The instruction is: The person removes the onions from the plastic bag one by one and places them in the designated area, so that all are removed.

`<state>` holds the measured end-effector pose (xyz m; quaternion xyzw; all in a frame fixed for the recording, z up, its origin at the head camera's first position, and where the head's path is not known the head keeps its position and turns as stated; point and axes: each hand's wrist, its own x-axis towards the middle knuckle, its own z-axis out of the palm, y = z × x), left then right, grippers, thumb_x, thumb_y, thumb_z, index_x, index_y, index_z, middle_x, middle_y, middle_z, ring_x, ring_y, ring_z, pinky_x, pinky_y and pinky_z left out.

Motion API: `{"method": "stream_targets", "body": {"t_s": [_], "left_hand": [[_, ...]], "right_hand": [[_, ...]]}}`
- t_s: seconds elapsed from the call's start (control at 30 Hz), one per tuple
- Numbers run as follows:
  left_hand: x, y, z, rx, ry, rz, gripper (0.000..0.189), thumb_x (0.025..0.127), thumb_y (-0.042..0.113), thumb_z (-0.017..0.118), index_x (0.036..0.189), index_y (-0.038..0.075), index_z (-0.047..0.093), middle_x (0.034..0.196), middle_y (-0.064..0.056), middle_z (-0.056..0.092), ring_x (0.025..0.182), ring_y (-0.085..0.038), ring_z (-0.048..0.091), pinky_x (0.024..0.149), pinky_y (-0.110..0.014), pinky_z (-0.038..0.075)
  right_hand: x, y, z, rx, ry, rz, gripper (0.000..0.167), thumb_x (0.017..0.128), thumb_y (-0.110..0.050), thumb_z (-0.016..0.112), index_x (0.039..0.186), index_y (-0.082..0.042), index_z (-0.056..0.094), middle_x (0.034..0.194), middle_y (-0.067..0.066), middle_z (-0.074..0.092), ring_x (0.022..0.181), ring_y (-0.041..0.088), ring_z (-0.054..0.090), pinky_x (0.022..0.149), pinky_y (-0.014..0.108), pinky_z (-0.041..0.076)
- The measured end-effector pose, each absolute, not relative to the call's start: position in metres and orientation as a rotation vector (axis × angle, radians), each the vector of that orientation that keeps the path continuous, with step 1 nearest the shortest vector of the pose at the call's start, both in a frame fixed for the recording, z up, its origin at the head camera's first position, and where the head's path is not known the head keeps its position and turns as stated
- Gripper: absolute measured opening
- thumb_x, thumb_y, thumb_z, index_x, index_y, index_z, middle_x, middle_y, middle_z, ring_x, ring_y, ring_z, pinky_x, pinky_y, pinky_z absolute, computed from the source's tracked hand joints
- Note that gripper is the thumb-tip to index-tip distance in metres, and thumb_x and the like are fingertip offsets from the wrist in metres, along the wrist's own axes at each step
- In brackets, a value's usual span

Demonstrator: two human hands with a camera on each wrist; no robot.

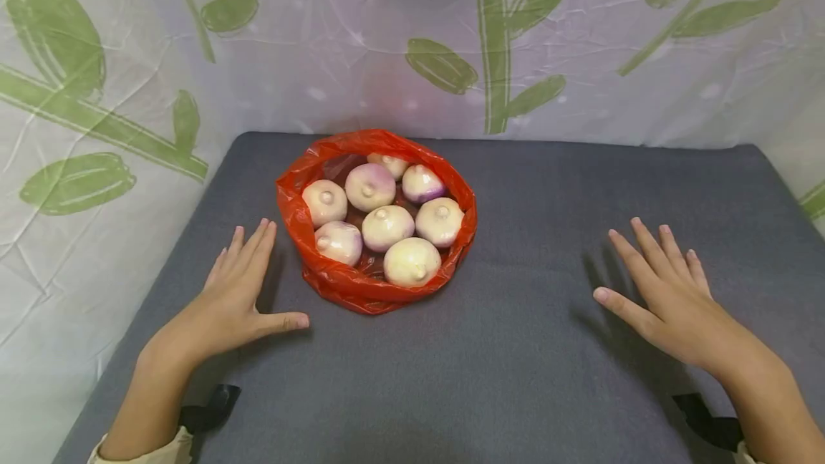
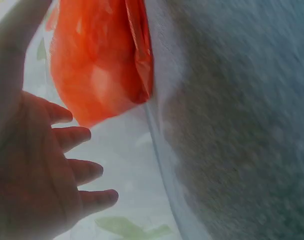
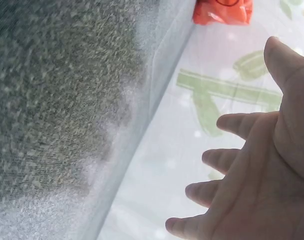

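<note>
A red plastic bag (image 1: 374,299) with its rim rolled open stands left of centre on the grey table. Inside lie several round, pale bulbs with purple tinges that look like turnips (image 1: 388,228). My left hand (image 1: 225,306) hovers just left of the bag, fingers straight and thumb spread, holding nothing. In the left wrist view, the bag's orange-red side (image 2: 104,65) appears beyond that hand's fingers (image 2: 84,171). Well to the right of the bag, my right hand (image 1: 673,306) is held over the table with spread fingers, also holding nothing.
The table (image 1: 528,378) has a grey cloth cover. Behind it and at both sides hang white sheets (image 1: 309,41) printed with green leaves and stems. Dark straps (image 1: 211,410) show at both wrists.
</note>
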<state>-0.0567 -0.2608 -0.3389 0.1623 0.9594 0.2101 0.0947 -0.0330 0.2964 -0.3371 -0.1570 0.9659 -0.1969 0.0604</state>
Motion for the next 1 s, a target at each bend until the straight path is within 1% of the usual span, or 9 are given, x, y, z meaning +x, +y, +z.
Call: {"method": "stream_targets", "body": {"t_s": [0.23, 0.4, 0.43, 0.53, 0.6, 0.67, 0.8, 0.9, 1.0], "left_hand": [[-0.06, -0.256, -0.332, 0.57, 2.924, 0.639, 0.129, 0.073, 0.064, 0.08, 0.162, 0.015, 0.0, 0.167, -0.014, 0.005, 0.15, -0.041, -0.005, 0.115, -0.063, 0.002], [-0.06, -0.252, -0.325, 0.755, 3.006, 0.536, 0.114, 0.075, 0.059, 0.081, 0.161, 0.012, 0.021, 0.166, -0.016, 0.012, 0.15, -0.045, 0.0, 0.115, -0.065, 0.004], [-0.06, -0.25, -0.323, 0.797, 3.015, 0.519, 0.109, 0.076, 0.057, 0.082, 0.159, 0.012, 0.028, 0.165, -0.017, 0.015, 0.15, -0.045, 0.001, 0.114, -0.065, 0.005], [-0.06, -0.242, -0.317, 0.919, 3.033, 0.479, 0.093, 0.077, 0.052, 0.083, 0.152, 0.013, 0.044, 0.161, -0.019, 0.027, 0.149, -0.045, 0.004, 0.114, -0.065, 0.005], [-0.059, -0.235, -0.313, 0.991, 3.042, 0.462, 0.084, 0.077, 0.049, 0.084, 0.146, 0.012, 0.052, 0.155, -0.018, 0.038, 0.149, -0.045, 0.009, 0.115, -0.064, 0.005], [-0.059, -0.228, -0.309, 1.065, 3.051, 0.453, 0.076, 0.077, 0.044, 0.084, 0.14, 0.011, 0.059, 0.148, -0.018, 0.048, 0.147, -0.045, 0.017, 0.116, -0.063, 0.007], [-0.06, -0.214, -0.307, 1.22, 3.048, 0.476, 0.062, 0.076, 0.036, 0.086, 0.129, 0.009, 0.066, 0.132, -0.016, 0.062, 0.141, -0.043, 0.035, 0.115, -0.061, 0.016], [-0.063, -0.204, -0.308, 1.337, 3.031, 0.495, 0.057, 0.075, 0.03, 0.088, 0.124, 0.008, 0.069, 0.124, -0.013, 0.067, 0.134, -0.041, 0.045, 0.111, -0.06, 0.026], [-0.066, -0.196, -0.311, 1.408, 2.994, 0.495, 0.054, 0.075, 0.027, 0.088, 0.122, 0.007, 0.07, 0.121, -0.011, 0.068, 0.129, -0.039, 0.05, 0.11, -0.058, 0.03]], "right_hand": [[-0.034, 0.295, -0.329, -0.502, 2.924, -0.584, 0.081, 0.102, -0.037, 0.057, 0.162, -0.014, 0.009, 0.166, 0.016, -0.009, 0.147, 0.04, -0.021, 0.108, 0.064, -0.02], [-0.037, 0.29, -0.319, -0.549, 2.905, -0.568, 0.08, 0.101, -0.039, 0.059, 0.162, -0.014, 0.012, 0.166, 0.016, -0.003, 0.149, 0.04, -0.013, 0.111, 0.063, -0.016], [-0.038, 0.288, -0.317, -0.557, 2.891, -0.572, 0.081, 0.101, -0.04, 0.06, 0.162, -0.015, 0.014, 0.166, 0.016, -0.001, 0.15, 0.041, -0.009, 0.112, 0.063, -0.012], [-0.042, 0.28, -0.307, -0.561, 2.827, -0.568, 0.081, 0.099, -0.045, 0.06, 0.162, -0.018, 0.017, 0.167, 0.014, 0.005, 0.149, 0.045, 0.008, 0.111, 0.069, 0.009], [-0.045, 0.272, -0.301, -0.576, 2.793, -0.545, 0.079, 0.098, -0.05, 0.06, 0.161, -0.019, 0.022, 0.166, 0.013, 0.01, 0.146, 0.046, 0.022, 0.106, 0.069, 0.023], [-0.049, 0.262, -0.295, -0.609, 2.769, -0.511, 0.076, 0.098, -0.052, 0.058, 0.16, -0.02, 0.027, 0.165, 0.014, 0.017, 0.142, 0.045, 0.031, 0.101, 0.067, 0.033], [-0.057, 0.242, -0.285, -0.739, 2.752, -0.468, 0.069, 0.099, -0.051, 0.058, 0.155, -0.016, 0.039, 0.159, 0.016, 0.032, 0.139, 0.041, 0.039, 0.101, 0.063, 0.038], [-0.064, 0.225, -0.277, -0.809, 2.744, -0.459, 0.064, 0.099, -0.047, 0.059, 0.152, -0.013, 0.044, 0.154, 0.015, 0.04, 0.137, 0.038, 0.043, 0.102, 0.06, 0.039], [-0.069, 0.209, -0.27, -0.86, 2.758, -0.447, 0.061, 0.099, -0.042, 0.061, 0.149, -0.011, 0.048, 0.15, 0.013, 0.046, 0.135, 0.035, 0.046, 0.102, 0.058, 0.04]]}}
